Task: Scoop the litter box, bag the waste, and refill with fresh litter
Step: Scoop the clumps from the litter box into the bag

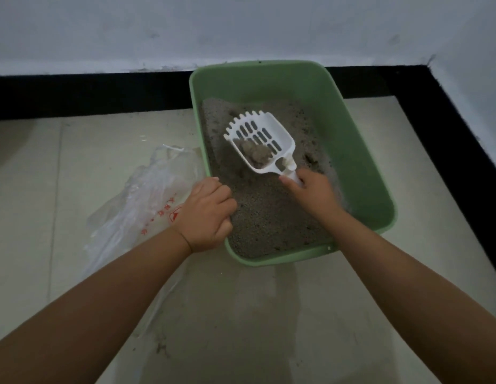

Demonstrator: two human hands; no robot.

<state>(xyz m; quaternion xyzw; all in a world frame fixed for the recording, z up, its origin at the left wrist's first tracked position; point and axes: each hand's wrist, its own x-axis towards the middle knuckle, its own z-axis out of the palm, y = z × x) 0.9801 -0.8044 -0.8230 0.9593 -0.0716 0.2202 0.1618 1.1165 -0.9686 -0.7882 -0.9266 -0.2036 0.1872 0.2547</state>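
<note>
Floor-set litter box point(360, 151): scoop point(259, 142) in right hand point(310, 192), clumps point(255, 155) aboard.

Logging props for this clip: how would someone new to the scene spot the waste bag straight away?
Find the green litter box on the pale floor by the wall. The bag lies crumpled on the tiles against its left side, partly under the left hand. It is the only clear, filmy thing, with red print.

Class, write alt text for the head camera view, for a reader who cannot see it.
A right hand holds a white slotted scoop with grey clumps above the litter in a green litter box. The left hand grips the box's near rim, beside a clear plastic bag on the floor.
</note>
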